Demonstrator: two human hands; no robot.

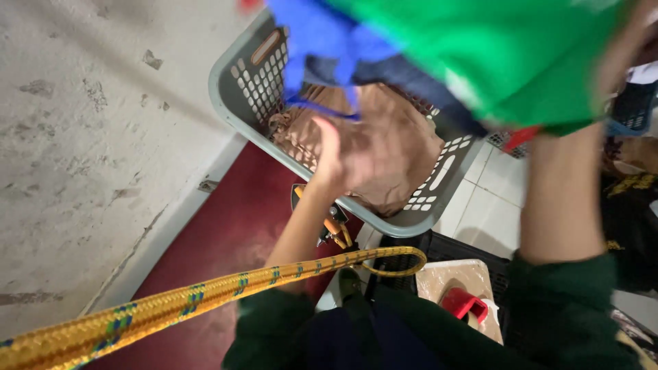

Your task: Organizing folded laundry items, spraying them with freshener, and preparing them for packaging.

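The left hand (363, 147), fingers (325, 140) spread and holding nothing, hovers over a grey laundry basket (236, 103). Just above the fingers hangs a green garment (507, 55) (soft, light, likely best gathered in folds); the right hand's grip is hidden.

My sleeves (274, 329) are dark green, and the cloth (493, 55) I lift is bright green beside a blue one (322, 34). The basket (236, 96) is grey with tan fabric (411, 144) inside. The rope (205, 291) is yellow with blue-green flecks, the floor (219, 233) dark red.
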